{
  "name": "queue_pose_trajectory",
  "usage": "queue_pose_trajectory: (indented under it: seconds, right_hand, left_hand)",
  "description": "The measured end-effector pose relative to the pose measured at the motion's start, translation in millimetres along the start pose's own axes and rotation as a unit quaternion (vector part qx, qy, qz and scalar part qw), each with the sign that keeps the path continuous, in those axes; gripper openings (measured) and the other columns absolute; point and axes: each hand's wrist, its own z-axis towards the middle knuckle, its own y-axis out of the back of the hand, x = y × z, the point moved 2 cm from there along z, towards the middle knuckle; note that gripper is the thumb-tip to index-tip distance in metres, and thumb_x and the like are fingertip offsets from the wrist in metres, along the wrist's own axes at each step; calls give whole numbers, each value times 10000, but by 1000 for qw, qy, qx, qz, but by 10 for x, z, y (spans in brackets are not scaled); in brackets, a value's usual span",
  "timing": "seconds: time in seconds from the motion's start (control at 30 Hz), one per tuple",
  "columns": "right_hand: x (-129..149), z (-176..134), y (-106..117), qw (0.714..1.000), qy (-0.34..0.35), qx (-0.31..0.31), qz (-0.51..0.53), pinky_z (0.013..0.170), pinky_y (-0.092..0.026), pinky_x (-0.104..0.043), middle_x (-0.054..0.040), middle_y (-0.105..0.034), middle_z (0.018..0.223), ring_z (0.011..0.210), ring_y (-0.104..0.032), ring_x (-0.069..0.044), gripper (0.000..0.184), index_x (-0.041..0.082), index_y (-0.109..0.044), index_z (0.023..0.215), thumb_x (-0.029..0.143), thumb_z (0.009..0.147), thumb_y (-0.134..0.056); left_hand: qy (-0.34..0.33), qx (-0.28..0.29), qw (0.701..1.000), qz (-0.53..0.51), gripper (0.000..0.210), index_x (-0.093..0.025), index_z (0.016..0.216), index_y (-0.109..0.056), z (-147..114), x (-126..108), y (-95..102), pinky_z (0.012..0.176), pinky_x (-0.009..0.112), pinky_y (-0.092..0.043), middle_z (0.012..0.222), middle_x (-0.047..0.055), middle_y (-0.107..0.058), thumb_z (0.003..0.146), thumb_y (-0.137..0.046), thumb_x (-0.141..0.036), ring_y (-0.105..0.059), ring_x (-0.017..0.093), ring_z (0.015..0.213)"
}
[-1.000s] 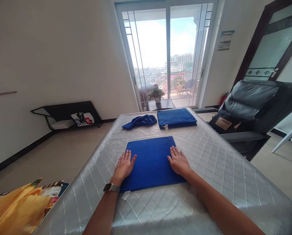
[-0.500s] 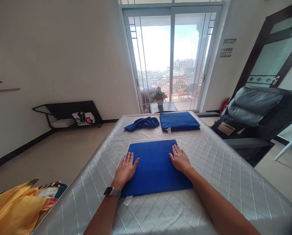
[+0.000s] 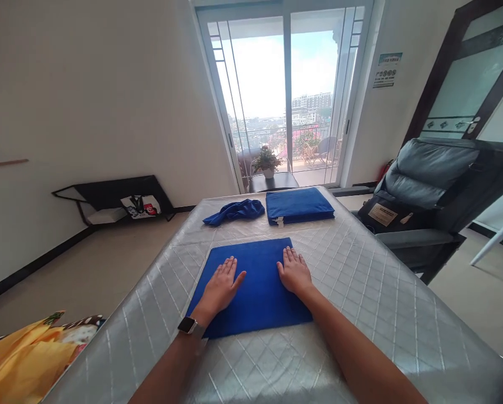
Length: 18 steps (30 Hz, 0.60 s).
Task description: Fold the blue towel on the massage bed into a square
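Observation:
A folded blue cloth (image 3: pixel 255 297) lies flat in front of me on a silver quilted mattress (image 3: pixel 352 280). My left hand (image 3: pixel 221 286) rests on the left part of the cloth, palm down, fingers stretched forward and thumb apart. On the cloth's right edge lies my right hand (image 3: pixel 294 270), also flat with fingers extended. Neither hand grips anything. Beyond the cloth sits a neat stack of folded blue cloths (image 3: pixel 300 205) with a white tag at its near edge. Left of that stack is a crumpled blue cloth (image 3: pixel 234 211).
A potted plant (image 3: pixel 267 161) stands on a dark chair behind the mattress, before a sliding glass door. To the right is a dark recliner (image 3: pixel 424 179) holding a black bag (image 3: pixel 382 215). Yellow fabric (image 3: pixel 24 359) lies at lower left; a black folding frame (image 3: pixel 112 196) leans by the wall.
My left hand has slid inward from the cloth's left edge onto its surface. The right hand stays flat near the right edge. The whole view has shifted slightly.

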Motion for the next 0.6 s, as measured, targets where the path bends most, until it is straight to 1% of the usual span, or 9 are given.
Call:
queue_pose_trajectory:
  seconds: [0.07, 0.17, 0.23, 0.3, 0.37, 0.43, 0.5, 0.6]
  right_hand:
    - [-11, -9, -4, 1000, 3, -10, 4, 1238, -70, -402, -122, -171, 1665, 1541, -116, -226, 686, 37, -222, 1587, 430, 1025, -203]
    - [-36, -24, -10, 1000, 18, -19, -9, 1239, -74, -406, -129, -180, 1663, 1541, -118, -233, 656, 48, -237, 1586, 374, 1017, -243]
    - [-52, -32, -15, 999, 35, -11, -24, 1239, -78, -402, -114, -151, 1671, 1544, -100, -231, 653, 81, -228, 1595, 323, 994, -312]
    - [-60, -35, -16, 998, 45, -5, -31, 1240, -85, -404, -100, -123, 1675, 1545, -93, -234, 672, 106, -214, 1602, 294, 973, -355]
    - [-58, -33, -12, 999, 42, -9, -24, 1240, -94, -413, -104, -133, 1672, 1543, -106, -240, 662, 99, -218, 1601, 288, 978, -333]
    - [-47, -30, -8, 999, 31, -16, -10, 1239, -97, -417, -119, -168, 1664, 1540, -128, -242, 644, 70, -235, 1592, 302, 993, -284]
    - [-33, -28, -3, 1000, 20, -23, 3, 1239, -95, -411, -130, -193, 1657, 1537, -143, -239, 650, 41, -251, 1581, 347, 1007, -247]
    - [-20, -25, -1, 1000, 10, -25, 16, 1240, -84, -398, -131, -196, 1655, 1539, -133, -228, 677, 26, -251, 1577, 408, 1018, -218]
  left_hand:
    - [-60, 25, 998, -18, 759, -80, 1525, -379, 148, -430, 4, 1224, 441, -260, 1597, 174, -363, 1024, -135, -595, -305, 257, 1496]
    - [-129, 11, 990, -47, 723, -91, 1535, -365, 412, -1037, 0, 1232, 435, -246, 1605, 167, -347, 1039, -122, -557, -280, 243, 1506]
    - [-157, 6, 986, -62, 700, -83, 1535, -361, 563, -1311, -35, 1229, 440, -258, 1601, 173, -352, 1049, -109, -520, -278, 245, 1506]
    - [-169, 9, 983, -70, 675, -83, 1532, -365, 652, -1433, -95, 1219, 453, -282, 1591, 179, -366, 1057, -92, -476, -294, 249, 1499]
    - [-163, 11, 984, -71, 657, -94, 1535, -364, 673, -1402, -156, 1217, 461, -289, 1587, 174, -376, 1060, -89, -454, -303, 246, 1495]
    - [-147, 13, 987, -63, 654, -102, 1543, -352, 645, -1248, -192, 1229, 464, -265, 1598, 161, -358, 1057, -110, -467, -283, 242, 1504]
    - [-122, 29, 991, -49, 671, -99, 1550, -337, 599, -1010, -199, 1240, 463, -236, 1614, 148, -324, 1051, -135, -499, -254, 244, 1514]
    - [-69, 60, 995, -31, 684, -106, 1558, -319, 530, -556, -169, 1245, 467, -210, 1633, 131, -278, 1043, -147, -522, -224, 243, 1523]
